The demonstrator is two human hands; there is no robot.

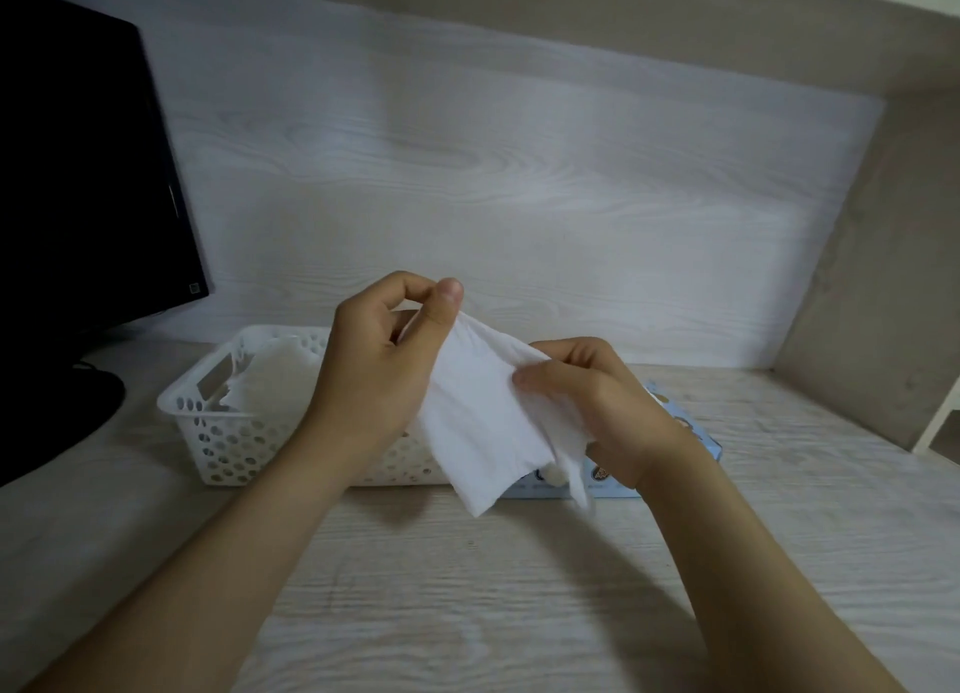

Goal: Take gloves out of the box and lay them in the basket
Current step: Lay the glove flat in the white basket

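Both hands hold one thin white glove (475, 422) up in the air over the desk. My left hand (371, 365) pinches its top corner between thumb and fingers. My right hand (597, 401) grips its right edge, lower down. The glove hangs slack, its lower end in front of the light blue glove box (696, 432), which lies flat on the desk and is mostly hidden behind my right hand. A white perforated plastic basket (218, 432) stands to the left, behind my left hand, with white gloves (275, 375) lying inside it.
A black monitor (83, 172) stands at the far left on a dark round base (78, 401). A pale wood-grain wall closes the back of the desk, and a beige side panel (872, 276) closes the right. The desk surface (467, 588) is light wood grain.
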